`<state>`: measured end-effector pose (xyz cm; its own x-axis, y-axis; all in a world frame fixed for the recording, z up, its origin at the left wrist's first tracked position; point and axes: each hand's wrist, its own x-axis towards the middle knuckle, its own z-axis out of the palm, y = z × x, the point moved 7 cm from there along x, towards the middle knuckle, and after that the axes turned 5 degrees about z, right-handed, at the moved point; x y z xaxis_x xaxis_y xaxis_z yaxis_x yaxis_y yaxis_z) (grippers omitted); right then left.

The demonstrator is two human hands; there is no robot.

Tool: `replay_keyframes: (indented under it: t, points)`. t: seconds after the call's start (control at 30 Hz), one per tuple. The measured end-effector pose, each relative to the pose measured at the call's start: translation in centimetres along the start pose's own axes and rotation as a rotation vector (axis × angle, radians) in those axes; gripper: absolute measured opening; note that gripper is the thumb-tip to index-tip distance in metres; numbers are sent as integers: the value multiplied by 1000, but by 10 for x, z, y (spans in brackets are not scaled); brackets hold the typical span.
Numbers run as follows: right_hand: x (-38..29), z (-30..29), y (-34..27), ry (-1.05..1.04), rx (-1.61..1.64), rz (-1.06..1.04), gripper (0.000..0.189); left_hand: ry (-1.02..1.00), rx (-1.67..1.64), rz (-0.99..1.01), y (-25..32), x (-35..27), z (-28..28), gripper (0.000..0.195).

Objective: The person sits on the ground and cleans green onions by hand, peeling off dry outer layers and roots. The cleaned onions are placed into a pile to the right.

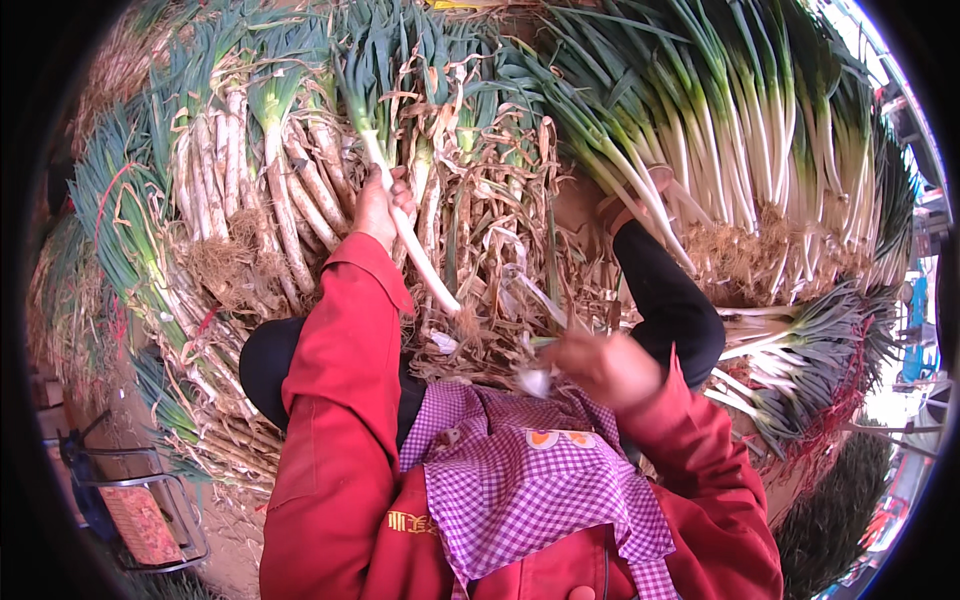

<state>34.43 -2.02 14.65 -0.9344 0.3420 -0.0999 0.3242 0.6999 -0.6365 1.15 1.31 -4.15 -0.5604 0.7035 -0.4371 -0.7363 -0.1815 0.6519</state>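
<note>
My left hand [384, 201] grips a long green onion [421, 259] by its white shaft. That onion slants with its green leaves away from me and its roots towards my lap. My right hand [606, 369] is blurred, with curled fingers, right of the root end and over my lap. A pale strip of onion skin [541, 297] runs to its fingers, and a white blurred scrap [534, 382] shows beside them. Beneath the held onion lies a heap of dry brown leaves and peelings [495, 247], with unpeeled onions among them.
Soil-covered onions [232, 165] are piled at the left. Clean white onions [735, 165] lie in a row at the right, above a smaller bundle [780, 360] near red twine [832, 405]. My bent legs [671, 300] flank the peelings. A metal-framed seat [142, 517] stands lower left.
</note>
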Motion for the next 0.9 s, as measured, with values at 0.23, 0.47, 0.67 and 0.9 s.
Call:
replay_keyframes:
  t: [0.23,0.47,0.67,0.9]
  points:
    - [74,62,74,263,274,156,56,-315,-221,-170,-49,-32,41,47]
    - [55,79,64,188,82,306,37,72,371,76,-22,-5,13,43]
    - [22,68,41,358,-386,229,54,248,410,75,-26,26,-8,34]
    - [22,64,54,397,43,235,51,148,356,108,-34,26,6,31]
